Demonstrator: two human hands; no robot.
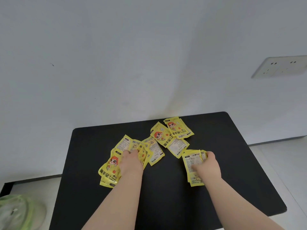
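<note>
Several yellow hand-warmer packets lie scattered on a black mat (pixel 166 196). My left hand (pixel 131 163) grips a bunch of packets (pixel 110 170) at the left of the pile, fingers curled into them. My right hand (pixel 207 166) grips a small stack of packets (pixel 192 163) at the right, thumb on top and fingers wrapped over the far edge. More packets (pixel 163 135) lie loose between and behind the hands, some face up with a cartoon figure, some showing printed text. The far packet (pixel 177 128) lies near the mat's back edge.
The mat sits on a light surface against a white wall. A wall socket plate (pixel 280 67) is at the upper right. A green and white plastic bag (pixel 18 211) lies at the lower left, off the mat.
</note>
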